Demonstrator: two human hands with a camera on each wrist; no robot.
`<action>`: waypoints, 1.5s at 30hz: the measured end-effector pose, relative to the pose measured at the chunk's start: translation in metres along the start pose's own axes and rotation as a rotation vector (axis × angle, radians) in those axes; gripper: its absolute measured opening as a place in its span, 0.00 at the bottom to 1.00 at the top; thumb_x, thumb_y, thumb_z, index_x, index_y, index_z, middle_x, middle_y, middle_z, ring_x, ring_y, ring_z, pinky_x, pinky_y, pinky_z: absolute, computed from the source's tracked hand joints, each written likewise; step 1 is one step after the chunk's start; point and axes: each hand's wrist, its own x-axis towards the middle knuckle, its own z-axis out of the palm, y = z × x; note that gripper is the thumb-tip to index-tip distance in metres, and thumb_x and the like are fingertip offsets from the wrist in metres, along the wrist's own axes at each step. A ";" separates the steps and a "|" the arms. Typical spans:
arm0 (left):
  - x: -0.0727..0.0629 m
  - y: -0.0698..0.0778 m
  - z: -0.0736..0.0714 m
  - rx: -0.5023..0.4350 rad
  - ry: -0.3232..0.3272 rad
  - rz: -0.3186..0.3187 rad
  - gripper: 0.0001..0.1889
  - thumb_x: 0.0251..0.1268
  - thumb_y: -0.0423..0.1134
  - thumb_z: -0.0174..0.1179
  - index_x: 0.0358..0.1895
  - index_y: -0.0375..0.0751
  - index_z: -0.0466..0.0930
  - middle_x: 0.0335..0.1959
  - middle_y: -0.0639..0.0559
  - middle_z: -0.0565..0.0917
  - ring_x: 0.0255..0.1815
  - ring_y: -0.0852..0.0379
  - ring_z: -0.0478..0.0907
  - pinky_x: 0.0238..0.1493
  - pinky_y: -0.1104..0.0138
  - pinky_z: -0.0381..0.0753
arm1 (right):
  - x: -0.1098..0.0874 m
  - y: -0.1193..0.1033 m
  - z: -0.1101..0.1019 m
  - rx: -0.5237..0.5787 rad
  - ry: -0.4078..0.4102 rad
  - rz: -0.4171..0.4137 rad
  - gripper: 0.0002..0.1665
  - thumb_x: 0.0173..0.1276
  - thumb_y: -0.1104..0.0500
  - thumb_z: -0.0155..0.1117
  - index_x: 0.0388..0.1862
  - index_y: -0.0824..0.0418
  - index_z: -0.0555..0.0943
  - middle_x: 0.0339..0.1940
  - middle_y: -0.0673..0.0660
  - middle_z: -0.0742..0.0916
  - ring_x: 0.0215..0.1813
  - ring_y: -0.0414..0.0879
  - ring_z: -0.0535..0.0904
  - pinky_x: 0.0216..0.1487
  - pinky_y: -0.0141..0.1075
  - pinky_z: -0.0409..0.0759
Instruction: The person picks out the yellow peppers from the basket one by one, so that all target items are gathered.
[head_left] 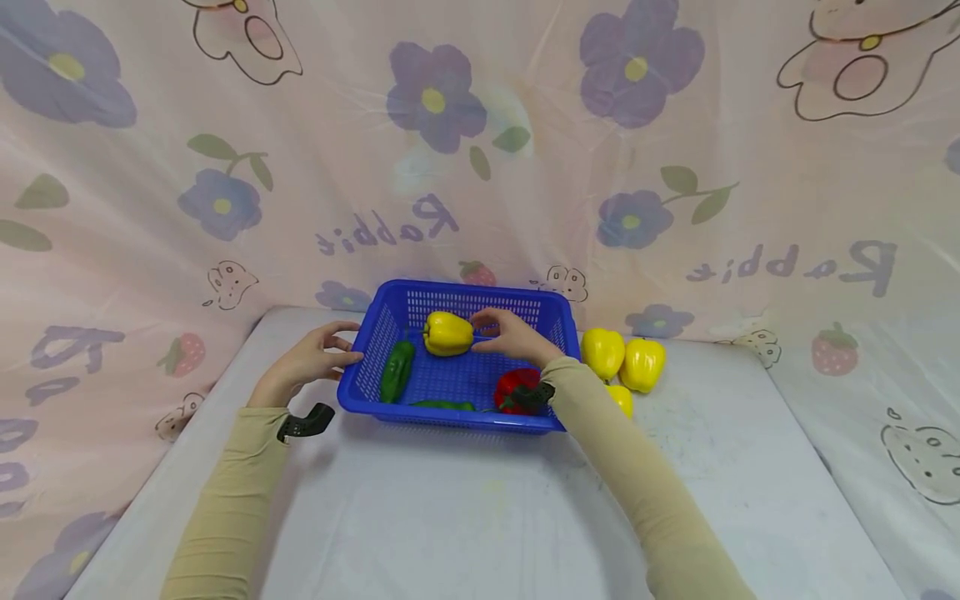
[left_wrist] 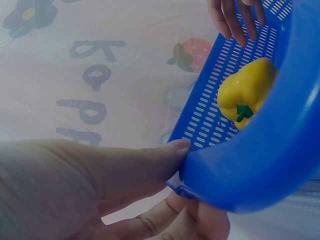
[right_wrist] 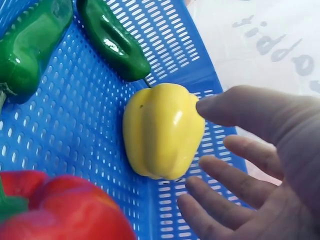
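Observation:
A blue plastic basket (head_left: 457,417) with slotted walls stands on the white table. My left hand (head_left: 318,357) grips its left rim, with the thumb on top and fingers below in the left wrist view. A yellow bell pepper (head_left: 448,333) lies on its side near the basket's back wall. Just to its right, my right hand (head_left: 513,336) reaches in with its fingers spread; the thumb (right_wrist: 220,107) is very close to the pepper, and contact is unclear. Along the left wall lies a green pepper (head_left: 397,371), with another green pepper (head_left: 444,406) at the front, partly hidden.
A red bell pepper (head_left: 514,388) sits in the basket's front right, partly behind my right wrist. Outside, right of the basket, are yellow bell peppers (head_left: 642,364), one partly covered by my sleeve. A patterned curtain (head_left: 525,208) hangs behind the table (head_left: 450,517).

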 end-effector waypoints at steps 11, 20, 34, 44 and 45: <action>-0.001 0.002 -0.001 0.009 -0.005 -0.010 0.34 0.67 0.34 0.59 0.72 0.32 0.53 0.47 0.33 0.74 0.37 0.50 0.80 0.38 0.59 0.83 | 0.016 -0.001 0.008 -0.038 0.048 0.057 0.27 0.67 0.61 0.64 0.63 0.68 0.72 0.61 0.64 0.77 0.64 0.58 0.70 0.63 0.46 0.70; -0.001 0.003 0.000 0.011 -0.006 -0.021 0.34 0.68 0.35 0.59 0.72 0.33 0.53 0.47 0.34 0.73 0.38 0.50 0.80 0.39 0.57 0.83 | 0.025 -0.005 0.009 -0.043 0.102 0.137 0.27 0.73 0.51 0.56 0.65 0.65 0.72 0.61 0.60 0.77 0.65 0.53 0.68 0.65 0.47 0.67; -0.001 0.001 0.000 0.009 -0.005 -0.007 0.33 0.68 0.34 0.58 0.71 0.33 0.53 0.45 0.34 0.75 0.36 0.51 0.80 0.38 0.59 0.83 | 0.035 -0.002 0.015 0.014 0.122 0.148 0.26 0.74 0.48 0.52 0.64 0.62 0.73 0.62 0.58 0.77 0.66 0.52 0.68 0.66 0.47 0.65; -0.002 0.003 0.000 0.010 -0.005 -0.003 0.33 0.68 0.33 0.58 0.71 0.32 0.53 0.45 0.33 0.74 0.35 0.51 0.80 0.38 0.59 0.83 | 0.041 0.001 0.017 0.017 0.090 0.130 0.26 0.75 0.50 0.51 0.65 0.63 0.72 0.63 0.58 0.76 0.66 0.52 0.68 0.66 0.46 0.65; -0.002 0.003 0.000 0.008 -0.006 -0.002 0.33 0.68 0.33 0.58 0.71 0.32 0.53 0.45 0.33 0.74 0.35 0.51 0.80 0.38 0.59 0.83 | 0.041 0.001 0.017 0.013 0.090 0.129 0.26 0.75 0.50 0.52 0.65 0.63 0.72 0.62 0.59 0.76 0.66 0.52 0.68 0.66 0.46 0.65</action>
